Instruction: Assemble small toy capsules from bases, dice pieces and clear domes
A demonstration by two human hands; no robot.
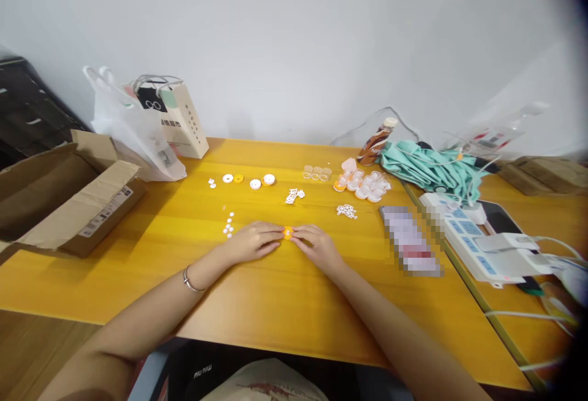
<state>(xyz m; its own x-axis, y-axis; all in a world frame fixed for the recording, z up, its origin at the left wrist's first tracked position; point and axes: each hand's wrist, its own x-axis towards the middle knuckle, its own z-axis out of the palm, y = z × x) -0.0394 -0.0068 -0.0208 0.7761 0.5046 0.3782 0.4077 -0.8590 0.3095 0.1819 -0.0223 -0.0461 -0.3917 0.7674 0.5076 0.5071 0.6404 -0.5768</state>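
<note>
Between my two hands is a small round orange piece with a white centre, low over the table. The fingers of my left hand pinch its left edge, and those of my right hand pinch its right edge. Left of my left hand lie several small white discs. Beyond my hands are white perforated pieces, an orange ring, a white ring and round white parts. More white perforated pieces lie beyond my right hand.
Clear round cups and a cluster of orange-and-white capped pieces stand further back. A brown bottle, teal cloth, phone and power strip are at right. An open cardboard box and bags occupy the left.
</note>
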